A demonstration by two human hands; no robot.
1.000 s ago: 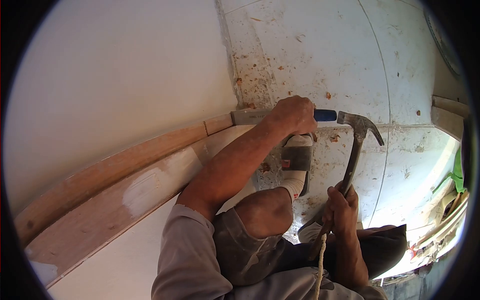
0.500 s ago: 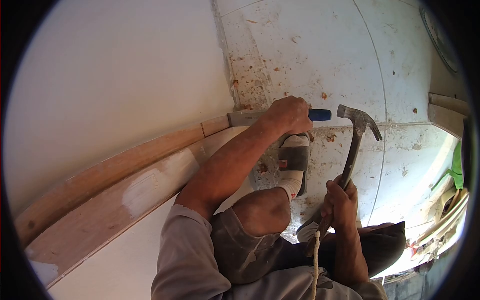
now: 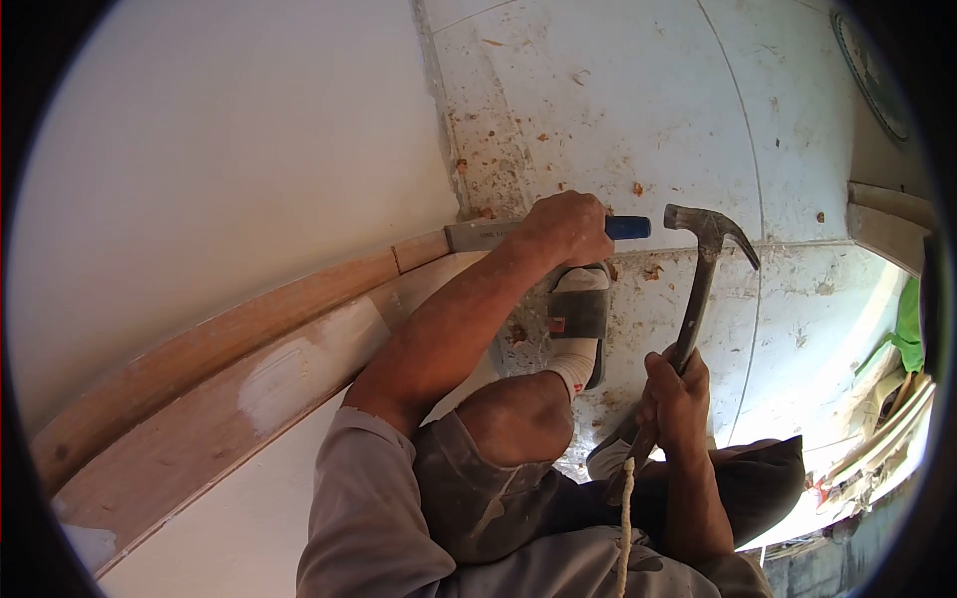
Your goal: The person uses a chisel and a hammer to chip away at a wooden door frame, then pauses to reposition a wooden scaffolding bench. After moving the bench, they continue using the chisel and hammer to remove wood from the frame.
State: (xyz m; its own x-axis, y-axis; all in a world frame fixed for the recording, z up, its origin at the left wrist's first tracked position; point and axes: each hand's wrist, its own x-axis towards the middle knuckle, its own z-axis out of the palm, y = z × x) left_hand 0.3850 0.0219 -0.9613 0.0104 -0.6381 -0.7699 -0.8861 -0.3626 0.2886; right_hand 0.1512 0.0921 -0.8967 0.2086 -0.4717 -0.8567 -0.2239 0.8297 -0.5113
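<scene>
My left hand (image 3: pixel 566 229) is wrapped around a chisel (image 3: pixel 480 235) with a wide, flat metal blade and a blue handle that sticks out to the right of my fist. The blade's tip meets the end of a wooden door-frame-like board (image 3: pixel 424 249), against the pale wall panel. In my right hand (image 3: pixel 678 397) is a claw hammer (image 3: pixel 695 299), gripped low on its shaft. Its head stands upright just right of the blue handle's end, a small gap between them, claw pointing away to the right.
A long wooden board with white filler patches (image 3: pixel 279 384) runs down the left. My foot in a sandal (image 3: pixel 578 311) rests below the chisel. Wood chips (image 3: pixel 638 187) litter the dirty white floor (image 3: pixel 678 120). A pale cord (image 3: pixel 625 528) hangs in front of me. Stacked strips (image 3: pixel 877 439) lie at right.
The whole view has shifted slightly to the left. Both hands keep their grips, and the hammer stays close to the end of the chisel's handle.
</scene>
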